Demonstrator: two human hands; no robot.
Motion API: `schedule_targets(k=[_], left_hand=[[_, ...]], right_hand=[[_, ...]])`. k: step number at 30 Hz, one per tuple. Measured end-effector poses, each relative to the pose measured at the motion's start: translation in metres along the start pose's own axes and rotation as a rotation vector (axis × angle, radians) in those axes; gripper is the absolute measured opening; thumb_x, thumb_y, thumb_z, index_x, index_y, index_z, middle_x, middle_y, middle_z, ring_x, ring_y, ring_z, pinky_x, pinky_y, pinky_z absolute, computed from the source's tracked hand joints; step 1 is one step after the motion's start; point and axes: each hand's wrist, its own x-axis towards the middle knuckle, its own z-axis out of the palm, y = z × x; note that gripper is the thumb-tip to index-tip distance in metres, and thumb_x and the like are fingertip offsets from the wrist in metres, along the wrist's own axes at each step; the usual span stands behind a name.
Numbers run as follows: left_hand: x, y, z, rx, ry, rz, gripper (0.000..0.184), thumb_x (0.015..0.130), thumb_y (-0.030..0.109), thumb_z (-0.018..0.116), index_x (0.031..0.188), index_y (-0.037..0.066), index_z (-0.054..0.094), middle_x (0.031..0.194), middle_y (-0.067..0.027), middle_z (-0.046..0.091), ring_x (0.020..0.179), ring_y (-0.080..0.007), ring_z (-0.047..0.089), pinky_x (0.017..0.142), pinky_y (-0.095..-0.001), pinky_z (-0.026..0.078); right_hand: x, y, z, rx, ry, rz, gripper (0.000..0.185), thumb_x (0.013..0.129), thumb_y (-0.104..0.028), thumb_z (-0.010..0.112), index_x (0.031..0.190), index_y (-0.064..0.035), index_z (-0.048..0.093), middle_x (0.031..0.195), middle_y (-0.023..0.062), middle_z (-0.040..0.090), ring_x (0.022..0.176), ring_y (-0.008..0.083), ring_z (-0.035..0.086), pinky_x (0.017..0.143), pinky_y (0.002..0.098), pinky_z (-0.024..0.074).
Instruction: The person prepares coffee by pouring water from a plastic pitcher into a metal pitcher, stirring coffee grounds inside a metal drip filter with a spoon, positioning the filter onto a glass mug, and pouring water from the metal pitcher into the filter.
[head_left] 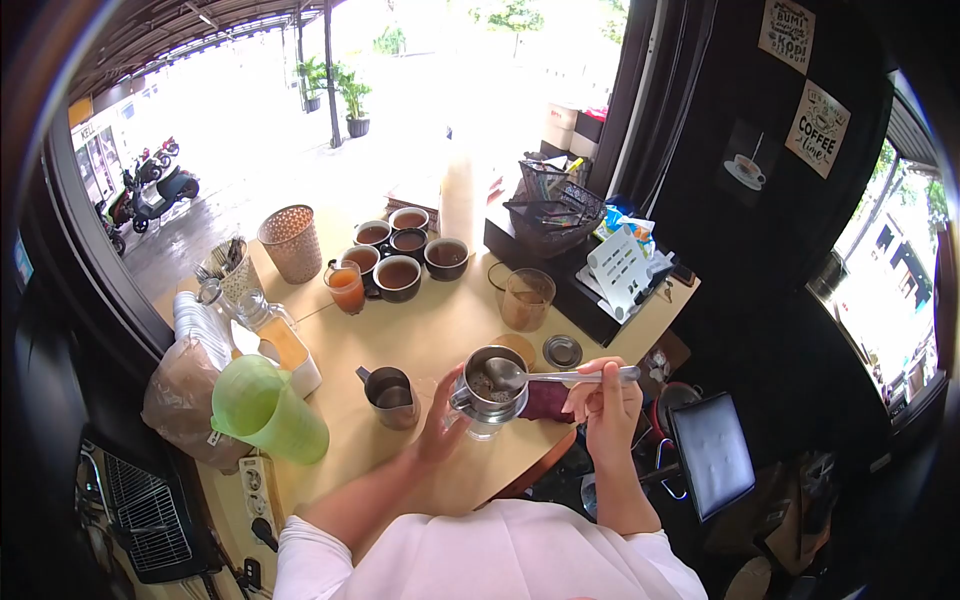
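A metal coffee drip filter point(505, 410) sits on a clear glass point(485, 433) near the table's front edge. My left hand point(438, 425) holds the filter from its left side, fingers curled against it. In my right hand point(605, 405), pinched by the handle, is a metal spoon point(570, 377). Its bowl is inside the filter, over dark, wet-looking contents. To the left stands a small steel pitcher point(392, 402). Behind the filter are a round metal lid point(562, 350) and a glass mug point(527, 300) with brown residue. A dark red cloth point(548, 402) lies beside the filter.
Several dark cups point(398, 280) of brown drink and a glass of orange-brown drink point(346, 290) stand farther back. On the left are a green jug point(270, 410), bottles, a woven cutlery holder point(238, 278) and a power strip point(258, 490). A black basket point(555, 205) is at right.
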Motion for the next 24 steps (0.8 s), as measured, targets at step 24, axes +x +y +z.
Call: schedule_targets(k=[24], left_hand=[[-0.005, -0.003, -0.003, 0.025, 0.013, -0.078, 0.071, 0.089, 0.013, 0.056, 0.147, 0.004, 0.015, 0.149, -0.0174, 0.025, 0.139, -0.0300, 0.025, 0.113, -0.0427, 0.020]], right_hand=[[0.114, 0.089, -0.034, -0.371, 0.043, 0.006, 0.033, 0.101, -0.033, 0.044, 0.094, -0.0050, 0.061, 0.072, 0.0002, 0.063, 0.053, 0.0014, 0.046, 0.045, 0.0149, 0.0356]])
